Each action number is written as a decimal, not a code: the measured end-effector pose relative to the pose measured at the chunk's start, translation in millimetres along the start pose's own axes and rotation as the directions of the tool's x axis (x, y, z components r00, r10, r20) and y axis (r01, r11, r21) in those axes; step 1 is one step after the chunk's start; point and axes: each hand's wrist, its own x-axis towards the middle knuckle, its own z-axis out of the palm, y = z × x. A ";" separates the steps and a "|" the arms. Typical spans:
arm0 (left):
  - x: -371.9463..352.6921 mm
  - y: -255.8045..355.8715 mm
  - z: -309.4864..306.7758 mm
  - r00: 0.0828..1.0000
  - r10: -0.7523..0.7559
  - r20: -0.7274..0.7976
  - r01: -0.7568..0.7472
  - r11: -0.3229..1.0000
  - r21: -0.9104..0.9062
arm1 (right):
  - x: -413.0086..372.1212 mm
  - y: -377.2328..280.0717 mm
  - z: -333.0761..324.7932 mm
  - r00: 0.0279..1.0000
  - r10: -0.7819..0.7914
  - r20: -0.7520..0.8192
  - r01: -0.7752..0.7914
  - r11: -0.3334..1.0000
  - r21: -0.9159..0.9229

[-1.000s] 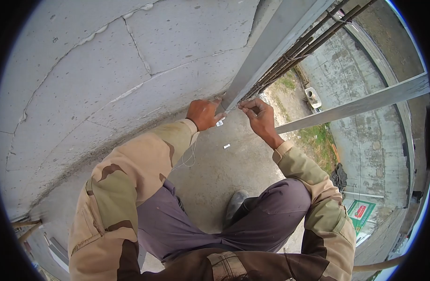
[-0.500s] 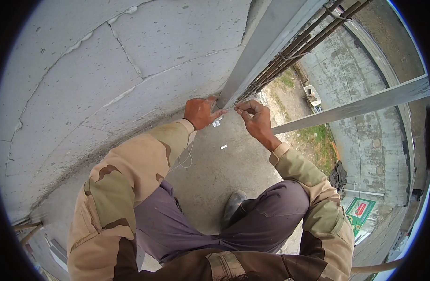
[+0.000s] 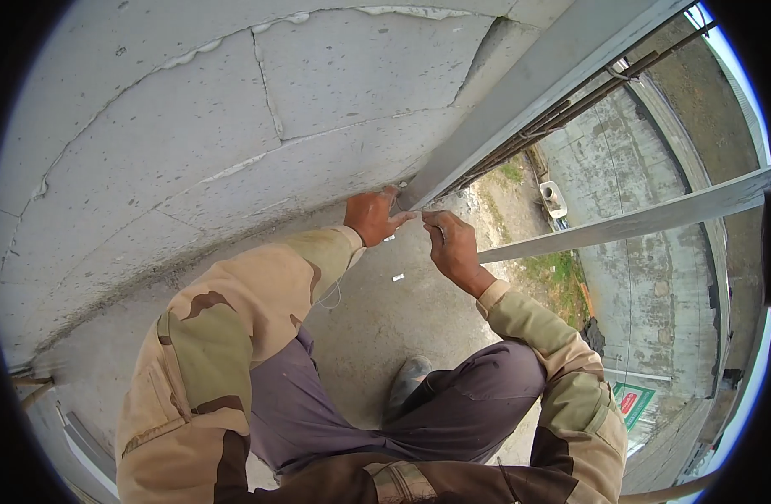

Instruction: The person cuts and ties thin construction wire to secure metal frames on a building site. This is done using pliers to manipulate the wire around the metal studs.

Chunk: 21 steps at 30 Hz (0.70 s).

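My left hand point(image 3: 371, 218) is by the post point(image 3: 528, 97) at the floor point(image 3: 360, 344) edge, can't tell its grip; right hand point(image 3: 454, 249) pinched narrow.

Grey post point(image 3: 524, 97) and thin pale string point(image 3: 339, 294) on my feed.
I see the long, flat-sided post slanting across my view, lower end near centre; the string makes a loose loop beside the left cuff point(image 3: 353, 238).

Left thumb point(image 3: 401, 219) near right fingers point(image 3: 439, 220)
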 end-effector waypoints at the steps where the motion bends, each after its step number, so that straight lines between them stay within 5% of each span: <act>1: -1.6 -4.1 5.3 1.000 -0.018 -0.015 0.018 1.000 -0.011 | 0.4 0.2 -3.0 0.999 0.003 0.052 -0.002 1.000 -0.020; 4: -7.1 5.7 -0.6 0.987 -0.128 0.098 0.136 0.986 -0.091 | 3.6 -3.0 -2.9 0.996 0.028 0.090 -0.024 0.998 -0.050; 8: -0.1 6.9 -11.1 0.984 -0.098 0.148 0.106 0.993 -0.043 | 15.9 -12.8 -4.0 0.984 0.000 0.179 0.036 0.979 -0.202; 9: 0.7 6.3 -12.2 0.980 -0.088 0.181 0.099 0.994 -0.054 | 21.1 -14.9 -4.3 0.955 -0.123 0.269 0.207 0.927 -0.312; 11: 1.4 3.4 -11.0 0.986 -0.079 0.147 0.096 0.989 -0.111 | 32.5 -30.4 -4.4 0.834 -0.246 0.493 0.494 0.730 -0.472; 12: -0.5 1.7 -7.4 0.991 -0.065 0.121 0.084 0.984 -0.156 | 40.2 -40.8 -2.3 0.831 -0.234 0.505 0.493 0.732 -0.471; 14: -0.7 -4.1 -0.6 0.996 -0.048 0.081 0.063 0.979 -0.196 | 59.8 -55.7 3.9 0.502 -0.272 0.821 0.840 0.379 -0.388; 17: 0.1 -15.8 11.9 0.997 -0.043 0.071 0.058 0.974 -0.218 | 91.5 -69.8 12.3 0.369 -0.443 0.817 0.929 0.212 -0.304; 21: -1.1 -3.8 0.6 0.982 -0.157 0.101 0.180 0.942 -0.282 | 110.6 -70.0 19.2 0.531 -0.133 0.837 0.817 0.341 -0.464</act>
